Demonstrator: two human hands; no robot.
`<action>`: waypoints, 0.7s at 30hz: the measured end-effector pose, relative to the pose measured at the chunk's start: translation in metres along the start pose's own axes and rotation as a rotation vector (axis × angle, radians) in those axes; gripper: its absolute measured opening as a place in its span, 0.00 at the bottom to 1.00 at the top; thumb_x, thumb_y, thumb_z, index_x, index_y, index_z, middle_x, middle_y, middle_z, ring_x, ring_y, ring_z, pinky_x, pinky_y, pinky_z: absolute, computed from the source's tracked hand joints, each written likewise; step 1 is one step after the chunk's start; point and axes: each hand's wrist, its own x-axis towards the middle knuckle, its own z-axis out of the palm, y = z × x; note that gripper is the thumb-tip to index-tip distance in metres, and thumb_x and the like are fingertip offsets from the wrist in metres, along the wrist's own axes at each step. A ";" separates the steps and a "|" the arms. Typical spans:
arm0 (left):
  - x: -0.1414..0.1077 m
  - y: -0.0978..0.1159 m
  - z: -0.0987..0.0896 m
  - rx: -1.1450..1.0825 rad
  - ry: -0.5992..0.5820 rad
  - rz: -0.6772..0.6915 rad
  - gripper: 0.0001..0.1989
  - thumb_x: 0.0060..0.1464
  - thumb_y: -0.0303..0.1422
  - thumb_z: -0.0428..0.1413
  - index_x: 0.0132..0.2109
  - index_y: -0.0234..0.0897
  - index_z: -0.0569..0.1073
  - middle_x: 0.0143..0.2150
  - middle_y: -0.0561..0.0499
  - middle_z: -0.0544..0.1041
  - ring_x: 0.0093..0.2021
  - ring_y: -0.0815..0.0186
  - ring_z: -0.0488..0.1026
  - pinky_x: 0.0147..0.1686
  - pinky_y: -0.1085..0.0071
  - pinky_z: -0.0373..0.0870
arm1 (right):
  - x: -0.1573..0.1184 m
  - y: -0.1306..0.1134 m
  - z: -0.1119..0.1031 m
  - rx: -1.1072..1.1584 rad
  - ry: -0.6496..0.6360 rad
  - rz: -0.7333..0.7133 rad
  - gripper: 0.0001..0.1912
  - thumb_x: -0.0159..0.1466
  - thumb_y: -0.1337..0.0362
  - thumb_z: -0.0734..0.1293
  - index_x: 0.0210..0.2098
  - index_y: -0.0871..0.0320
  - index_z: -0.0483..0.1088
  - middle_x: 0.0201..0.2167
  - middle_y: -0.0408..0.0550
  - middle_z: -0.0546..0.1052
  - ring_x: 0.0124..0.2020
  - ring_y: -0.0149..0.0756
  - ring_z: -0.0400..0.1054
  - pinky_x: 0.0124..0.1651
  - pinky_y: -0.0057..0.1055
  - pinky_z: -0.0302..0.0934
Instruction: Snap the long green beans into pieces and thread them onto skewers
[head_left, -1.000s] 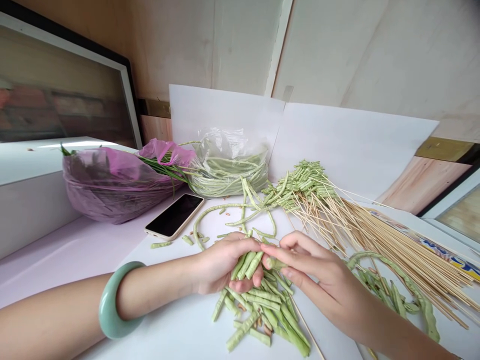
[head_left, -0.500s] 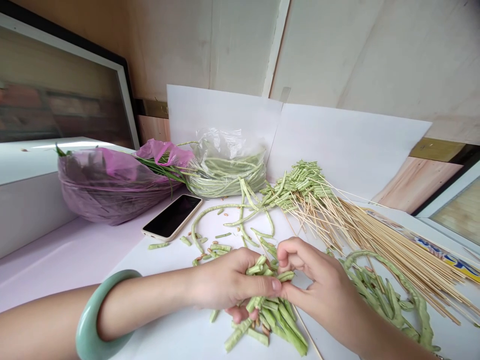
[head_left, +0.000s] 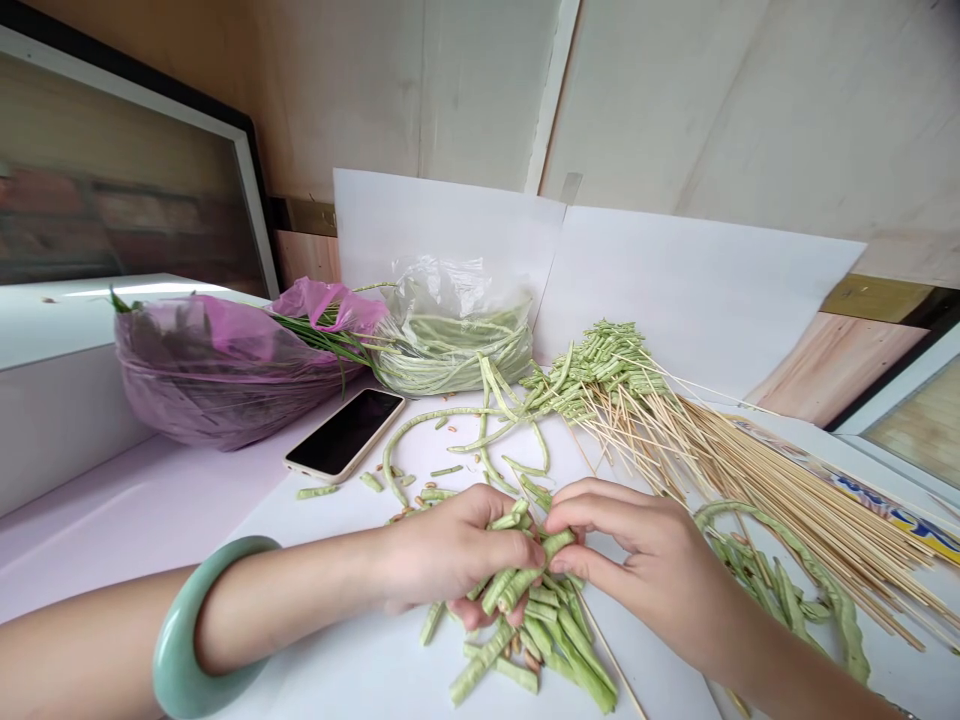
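The left hand (head_left: 450, 555) and right hand (head_left: 645, 570) came together over the worktop (head_left: 135, 520), fingers curled tightly around a bunch of cut yardlong bean pieces (head_left: 514, 590) (a jade bangle (head_left: 180, 630) circled the left wrist). More pieces lay heaped just below the hands on white paper (head_left: 360, 640), with bamboo skewers (head_left: 787, 500) to the right and a smartphone (head_left: 345, 432) up to the left.

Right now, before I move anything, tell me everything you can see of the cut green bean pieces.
The cut green bean pieces form a loose, crisscrossed heap of pale green lengths with brownish seeds among them, lying on a white surface. The left hand and right hand grip pieces at its top.
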 end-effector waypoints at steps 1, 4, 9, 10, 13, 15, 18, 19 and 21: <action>0.000 0.000 0.000 0.021 -0.006 0.005 0.06 0.50 0.33 0.53 0.28 0.35 0.67 0.18 0.58 0.68 0.14 0.77 0.58 0.11 0.81 0.51 | -0.001 0.000 0.001 0.003 -0.005 -0.001 0.12 0.56 0.79 0.67 0.30 0.55 0.73 0.30 0.40 0.76 0.31 0.29 0.71 0.35 0.22 0.63; -0.001 -0.001 0.000 0.083 -0.056 0.035 0.10 0.51 0.37 0.56 0.29 0.35 0.67 0.18 0.58 0.68 0.15 0.76 0.58 0.12 0.80 0.53 | -0.003 -0.001 0.002 -0.017 -0.019 -0.033 0.12 0.57 0.79 0.64 0.30 0.55 0.73 0.30 0.41 0.75 0.29 0.28 0.70 0.33 0.21 0.63; -0.004 -0.001 -0.001 0.216 -0.074 0.068 0.13 0.54 0.40 0.56 0.30 0.35 0.67 0.18 0.60 0.61 0.16 0.76 0.57 0.14 0.78 0.54 | -0.008 -0.003 0.005 -0.142 -0.045 -0.107 0.11 0.63 0.76 0.60 0.33 0.57 0.71 0.30 0.44 0.72 0.27 0.29 0.68 0.29 0.24 0.63; -0.004 -0.002 -0.001 0.243 -0.063 0.079 0.13 0.55 0.40 0.55 0.29 0.35 0.66 0.18 0.61 0.59 0.17 0.76 0.56 0.15 0.78 0.53 | -0.009 -0.003 0.006 -0.183 -0.057 -0.129 0.11 0.65 0.75 0.59 0.34 0.58 0.70 0.30 0.45 0.72 0.26 0.30 0.68 0.29 0.25 0.63; -0.005 -0.003 -0.003 0.310 -0.037 0.177 0.13 0.56 0.37 0.54 0.27 0.35 0.64 0.20 0.60 0.57 0.22 0.75 0.54 0.21 0.77 0.52 | -0.011 -0.004 0.006 -0.351 -0.084 -0.244 0.14 0.67 0.75 0.54 0.34 0.60 0.69 0.27 0.47 0.70 0.26 0.34 0.67 0.29 0.29 0.64; -0.006 -0.004 -0.002 0.319 -0.031 0.245 0.13 0.56 0.35 0.53 0.26 0.35 0.62 0.22 0.59 0.56 0.25 0.74 0.53 0.24 0.76 0.51 | -0.011 -0.005 0.006 -0.465 -0.080 -0.355 0.16 0.65 0.78 0.53 0.32 0.61 0.70 0.24 0.48 0.69 0.25 0.37 0.65 0.27 0.32 0.62; -0.007 -0.004 0.002 0.256 -0.052 0.306 0.12 0.56 0.32 0.53 0.26 0.35 0.60 0.24 0.58 0.56 0.27 0.74 0.53 0.27 0.76 0.53 | -0.011 -0.006 0.004 -0.566 -0.041 -0.510 0.17 0.62 0.79 0.54 0.30 0.62 0.71 0.21 0.48 0.68 0.23 0.38 0.61 0.26 0.35 0.60; -0.007 -0.004 0.003 0.228 -0.051 0.323 0.12 0.55 0.31 0.54 0.26 0.35 0.60 0.25 0.58 0.57 0.28 0.73 0.54 0.28 0.76 0.54 | -0.011 -0.006 0.004 -0.581 -0.033 -0.544 0.16 0.61 0.79 0.55 0.29 0.63 0.71 0.20 0.48 0.68 0.23 0.38 0.60 0.26 0.35 0.59; -0.008 -0.006 0.007 0.187 -0.036 0.339 0.12 0.54 0.32 0.55 0.27 0.35 0.61 0.26 0.57 0.59 0.29 0.73 0.55 0.29 0.76 0.56 | -0.011 -0.007 0.002 -0.593 -0.027 -0.575 0.15 0.60 0.79 0.56 0.26 0.62 0.70 0.20 0.47 0.68 0.23 0.37 0.60 0.26 0.36 0.58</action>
